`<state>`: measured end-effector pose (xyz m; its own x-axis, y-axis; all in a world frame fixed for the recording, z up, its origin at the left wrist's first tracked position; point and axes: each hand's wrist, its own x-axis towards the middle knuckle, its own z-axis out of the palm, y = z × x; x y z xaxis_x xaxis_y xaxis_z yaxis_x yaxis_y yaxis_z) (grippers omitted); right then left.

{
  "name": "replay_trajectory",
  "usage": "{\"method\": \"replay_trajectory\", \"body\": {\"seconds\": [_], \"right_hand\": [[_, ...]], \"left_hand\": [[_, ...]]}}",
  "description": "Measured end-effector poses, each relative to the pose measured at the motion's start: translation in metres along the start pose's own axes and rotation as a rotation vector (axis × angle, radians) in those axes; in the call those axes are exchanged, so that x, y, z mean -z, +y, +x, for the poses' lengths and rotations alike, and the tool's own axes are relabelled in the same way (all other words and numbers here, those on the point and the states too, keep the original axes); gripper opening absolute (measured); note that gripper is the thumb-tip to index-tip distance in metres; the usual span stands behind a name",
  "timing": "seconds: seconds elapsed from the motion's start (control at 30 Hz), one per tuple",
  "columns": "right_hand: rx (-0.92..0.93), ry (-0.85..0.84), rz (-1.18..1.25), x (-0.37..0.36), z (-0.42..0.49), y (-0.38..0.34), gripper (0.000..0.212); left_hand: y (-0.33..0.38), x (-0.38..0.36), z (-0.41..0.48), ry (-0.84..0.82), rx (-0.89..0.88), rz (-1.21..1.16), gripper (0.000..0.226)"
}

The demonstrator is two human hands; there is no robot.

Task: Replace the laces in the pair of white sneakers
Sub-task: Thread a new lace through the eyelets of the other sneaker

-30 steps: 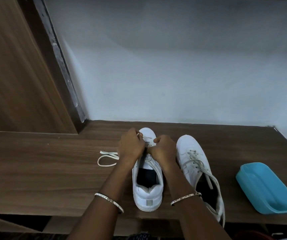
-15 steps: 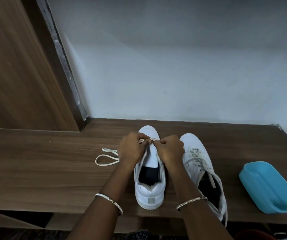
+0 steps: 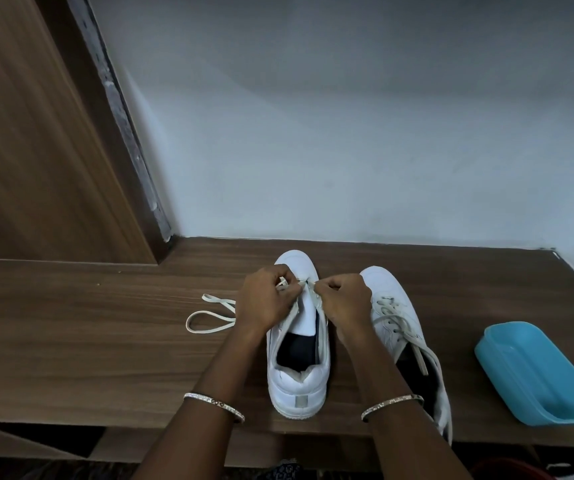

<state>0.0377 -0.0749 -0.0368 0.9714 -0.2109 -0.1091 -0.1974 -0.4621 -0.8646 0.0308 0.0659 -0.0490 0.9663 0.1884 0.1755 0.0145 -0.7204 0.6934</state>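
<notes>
Both our hands pinch the lace (image 3: 209, 315) over the front eyelets of the left sneaker (image 3: 297, 341): the left hand (image 3: 266, 301) is curled tight on one strand, the right hand (image 3: 344, 299) closed on the other. Loose lace loops onto the table (image 3: 71, 341) leftward. Just right stands the laced sneaker (image 3: 387, 306), then a blue tray (image 3: 538, 375).

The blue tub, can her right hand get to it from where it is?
Probably yes. The blue tub sits on the table to the right, and only the laced sneaker lies between; the right hand would first let go of the lace.
</notes>
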Motion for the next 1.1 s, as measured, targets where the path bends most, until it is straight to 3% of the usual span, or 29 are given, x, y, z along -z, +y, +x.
{"method": "replay_trajectory", "body": {"seconds": [0.27, 0.37, 0.5, 0.73, 0.97, 1.1], "right_hand": [[-0.041, -0.055, 0.105, 0.002, 0.008, 0.007, 0.009], [0.023, -0.087, 0.108, 0.001, 0.008, 0.007, 0.023], [0.109, -0.139, 0.068, -0.001, 0.009, 0.006, 0.035], [0.06, -0.134, 0.174, 0.001, 0.01, 0.01, 0.017], [0.04, -0.121, 0.184, 0.0, 0.01, 0.013, 0.014], [0.031, -0.122, 0.195, 0.0, 0.01, 0.013, 0.016]], "left_hand": [[0.003, 0.002, 0.002, -0.17, -0.129, 0.092, 0.015], [0.0, 0.004, 0.003, -0.21, -0.141, 0.104, 0.011], [-0.001, 0.006, 0.002, -0.176, -0.119, 0.115, 0.011], [0.002, 0.0, 0.001, -0.099, -0.075, 0.089, 0.013], [0.0, -0.006, -0.001, 0.004, -0.08, 0.068, 0.019], [0.003, -0.006, -0.004, 0.007, -0.048, 0.034, 0.038]]}}
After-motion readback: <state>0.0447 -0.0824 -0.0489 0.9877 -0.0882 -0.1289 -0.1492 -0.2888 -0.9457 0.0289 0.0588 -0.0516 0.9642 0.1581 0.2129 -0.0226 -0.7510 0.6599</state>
